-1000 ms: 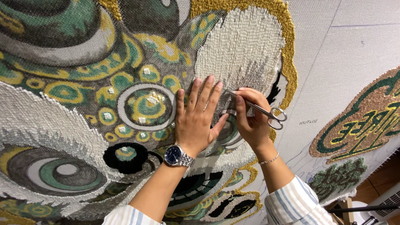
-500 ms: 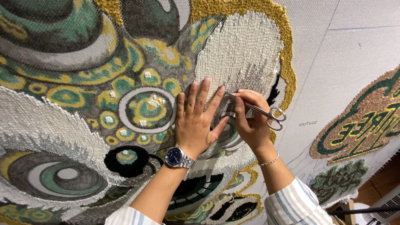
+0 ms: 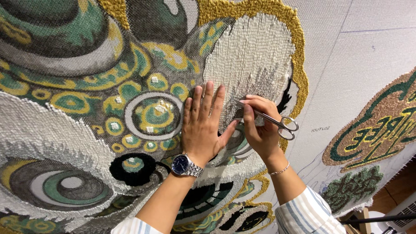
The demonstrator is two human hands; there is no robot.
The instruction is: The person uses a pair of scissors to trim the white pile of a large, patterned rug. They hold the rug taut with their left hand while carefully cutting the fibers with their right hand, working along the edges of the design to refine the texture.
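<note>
Since the earlier frame the left hand (image 3: 203, 125) has barely shifted, its fingers drawing a little closer together on the pile, while the right hand (image 3: 259, 128) has tipped the scissors (image 3: 268, 119) slightly so the blades point further in under the left fingertips. The left hand lies flat on the tufted rug (image 3: 86, 108), fingers straight and only slightly spread, thumb angled out towards the right hand; a wristwatch (image 3: 184, 164) sits on that wrist. The right hand pinches the small silver scissors along the shank between thumb and forefinger, not through the loops, which stick out free to the right; a thin bracelet (image 3: 281, 170) hangs at that wrist. The blade tips meet the edge of the white looped patch (image 3: 251, 60), just beside the left index and middle fingertips; whether the blades are parted I cannot tell. To trim well here, I judge the flat hand should keep the pile pressed and taut, the blades should ride level with the surface so only stray loops are taken, and the cuts should be small, with the tips kept clear of the holding fingers and the backing cloth (image 3: 355, 56).
</note>
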